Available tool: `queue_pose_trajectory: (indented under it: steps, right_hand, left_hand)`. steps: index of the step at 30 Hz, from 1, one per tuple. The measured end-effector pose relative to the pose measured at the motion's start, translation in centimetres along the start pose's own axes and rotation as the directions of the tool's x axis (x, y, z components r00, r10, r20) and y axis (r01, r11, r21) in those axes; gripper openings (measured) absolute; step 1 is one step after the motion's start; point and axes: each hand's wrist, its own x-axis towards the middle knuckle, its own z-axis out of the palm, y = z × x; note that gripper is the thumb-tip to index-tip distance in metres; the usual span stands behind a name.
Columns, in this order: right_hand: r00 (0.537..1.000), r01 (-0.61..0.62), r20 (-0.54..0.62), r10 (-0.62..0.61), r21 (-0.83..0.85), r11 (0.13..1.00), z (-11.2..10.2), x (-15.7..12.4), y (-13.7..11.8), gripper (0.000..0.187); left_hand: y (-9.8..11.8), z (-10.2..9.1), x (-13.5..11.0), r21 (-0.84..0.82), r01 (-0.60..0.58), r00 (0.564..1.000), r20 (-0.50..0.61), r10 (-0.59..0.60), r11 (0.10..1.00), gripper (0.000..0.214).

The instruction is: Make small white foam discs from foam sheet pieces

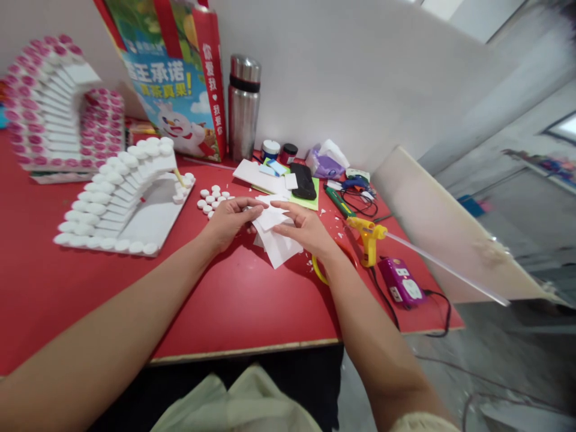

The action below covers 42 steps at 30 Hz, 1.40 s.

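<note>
Both my hands meet over a small stack of white foam sheet pieces [276, 243] on the red table [58, 282]. My left hand [229, 219] has its fingers curled round the left edge of a small white piece [270, 217]. My right hand [303, 227] pinches the same piece from the right, fingers pressed on top. A larger white sheet lies under them. Several small white round caps [210, 200] lie just left of my left hand.
A white stepped model edged with caps [121, 198] stands at left, a pink-capped one [54, 108] behind it. A yellow glue gun [368, 237], purple power strip [400, 282], steel flask [243, 108], printed carton [180, 78], black case [303, 180], green cutter [338, 202] and white board [445, 228] surround.
</note>
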Motion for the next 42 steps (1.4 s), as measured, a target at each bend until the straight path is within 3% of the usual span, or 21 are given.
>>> queue_pose_trajectory:
  steps: [3,6,12,15,19,22,27,33,39,42]
  right_hand:
    - [1.0,-0.014,0.004,0.014,0.013,1.0,0.0,0.0,0.2,0.049]
    - [0.995,-0.069,-0.066,0.076,0.092,0.993,0.1,0.1,0.4,0.043]
    - [0.962,-0.162,-0.169,0.217,0.29,0.943,-0.1,0.3,0.3,0.047]
    - [0.966,-0.181,-0.116,0.232,0.338,0.923,0.0,0.2,0.1,0.053]
    - [0.981,-0.168,-0.041,0.191,0.325,0.931,0.2,0.1,0.0,0.055]
    - [0.978,-0.135,-0.105,0.178,0.325,0.936,0.2,0.1,0.0,0.052]
    - [0.958,-0.121,-0.186,0.22,0.434,0.893,0.1,0.4,-0.1,0.037]
    - [0.963,-0.109,-0.191,0.192,0.376,0.92,0.3,0.2,-0.3,0.021]
    - [0.971,-0.116,-0.171,0.168,0.275,0.954,0.1,-0.1,-0.2,0.021]
    - [0.974,-0.119,-0.157,0.163,0.256,0.959,0.0,-0.1,-0.2,0.021]
  left_hand:
    - [0.2,0.3,-0.1,-0.04,0.031,0.999,0.019,-0.03,0.999,0.051]
    - [0.5,0.4,-0.2,-0.037,0.08,0.996,0.05,-0.078,0.996,0.061]
    - [0.2,0.1,-0.3,-0.006,0.062,0.987,0.146,-0.06,0.998,0.043]
    - [-0.2,0.0,-0.1,0.009,0.023,0.993,0.112,-0.023,1.0,0.032]
    - [-0.1,0.0,0.1,-0.034,0.068,0.996,0.061,-0.066,0.997,0.022]
    - [0.1,0.1,0.1,-0.067,0.092,0.995,0.052,-0.089,0.993,0.018]
    - [0.3,0.5,-0.1,-0.104,0.028,0.998,0.054,-0.022,0.994,0.019]
    - [0.9,0.5,-0.4,-0.075,0.037,0.999,0.026,-0.035,0.996,0.023]
    - [0.9,0.2,-0.3,-0.105,0.152,0.985,0.094,-0.142,0.983,0.033]
    - [0.5,0.1,-0.2,-0.044,0.202,0.972,0.127,-0.195,0.978,0.036]
